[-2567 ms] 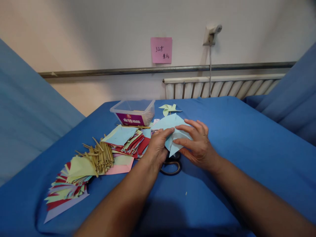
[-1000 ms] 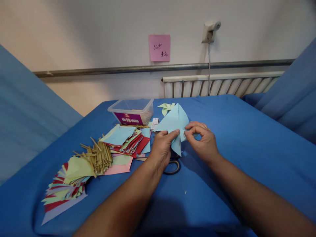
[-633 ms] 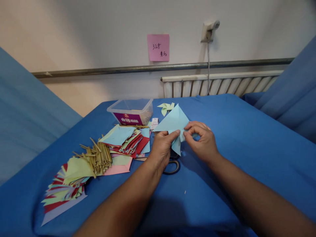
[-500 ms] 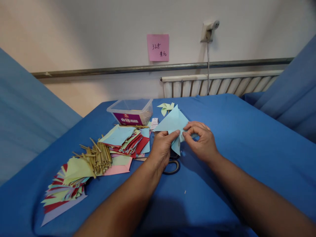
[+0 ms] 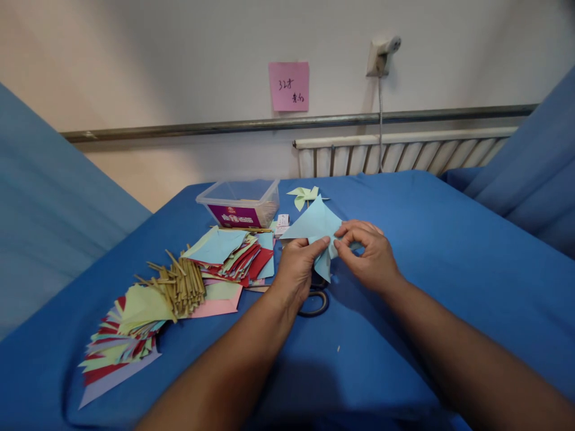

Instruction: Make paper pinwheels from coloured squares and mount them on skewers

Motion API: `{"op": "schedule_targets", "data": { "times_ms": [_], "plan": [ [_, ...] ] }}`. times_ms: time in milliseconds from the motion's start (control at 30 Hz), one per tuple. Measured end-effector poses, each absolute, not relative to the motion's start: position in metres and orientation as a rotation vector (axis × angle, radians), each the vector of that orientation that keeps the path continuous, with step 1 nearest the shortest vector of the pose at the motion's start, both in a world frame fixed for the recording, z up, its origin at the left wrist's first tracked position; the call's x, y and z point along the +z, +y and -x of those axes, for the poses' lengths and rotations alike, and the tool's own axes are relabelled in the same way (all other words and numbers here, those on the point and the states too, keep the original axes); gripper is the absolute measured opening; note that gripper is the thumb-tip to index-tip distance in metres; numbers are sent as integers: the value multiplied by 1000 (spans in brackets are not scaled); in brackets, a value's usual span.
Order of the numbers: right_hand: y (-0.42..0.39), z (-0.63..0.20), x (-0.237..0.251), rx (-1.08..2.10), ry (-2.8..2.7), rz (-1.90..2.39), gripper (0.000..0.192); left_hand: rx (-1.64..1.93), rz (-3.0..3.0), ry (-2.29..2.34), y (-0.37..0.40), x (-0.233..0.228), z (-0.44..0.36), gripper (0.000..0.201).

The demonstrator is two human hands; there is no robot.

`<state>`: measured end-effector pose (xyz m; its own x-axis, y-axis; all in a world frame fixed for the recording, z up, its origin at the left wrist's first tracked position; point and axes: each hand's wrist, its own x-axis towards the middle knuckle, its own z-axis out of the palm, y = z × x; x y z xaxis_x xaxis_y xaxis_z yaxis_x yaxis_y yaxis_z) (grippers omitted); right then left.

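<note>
Holding: both hands pinch 1 light blue paper (image 5: 314, 226), lifted a little above the blue cloth (image 5: 426, 239).
Paper shape: it is folded, with 1 wide point going up and 1 small flap hanging down between the hands.
Change: 2.6 s ago the paper lay lower under flatter fingers; now it is raised and pinched at its middle. Since 1.0 s ago it has hardly moved, only tipped a bit.
What that means: the folding looks to be at a small, careful step near the middle of the paper.
Left hand (image 5: 296, 269): closed on the paper, thumb on top, at the left of the flap.
Right hand (image 5: 368, 257): closed on the paper too, thumb and first finger meeting at the paper's right edge.
Under the hands: black scissors (image 5: 314, 302) lie on the cloth, partly hidden.
Behind: 1 green pinwheel (image 5: 304, 196) and 1 clear box (image 5: 240, 203).
Left side: a paper pile (image 5: 233, 254), a bunch of sticks (image 5: 179, 284), and more paper fanned out (image 5: 121, 335).
</note>
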<state>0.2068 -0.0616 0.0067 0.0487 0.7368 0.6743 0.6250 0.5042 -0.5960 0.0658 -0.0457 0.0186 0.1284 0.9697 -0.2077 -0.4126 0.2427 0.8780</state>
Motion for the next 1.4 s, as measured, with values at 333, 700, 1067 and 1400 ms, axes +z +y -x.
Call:
{"op": "schedule_targets", "data": {
  "times_ms": [333,700,1067,1400],
  "plan": [
    [-61,-208,7,138,-1638,1183,18,1157,-765,950,-46,19,-66,35],
    [-62,-207,7,152,-1636,1173,18,1159,-769,945,-48,19,-66,33],
    [-62,-207,7,153,-1635,1174,17,1151,-760,948,-47,21,-66,32],
    [-64,-207,9,214,-1586,1173,12,1166,-840,1010,-46,23,-63,24]
  ]
}}
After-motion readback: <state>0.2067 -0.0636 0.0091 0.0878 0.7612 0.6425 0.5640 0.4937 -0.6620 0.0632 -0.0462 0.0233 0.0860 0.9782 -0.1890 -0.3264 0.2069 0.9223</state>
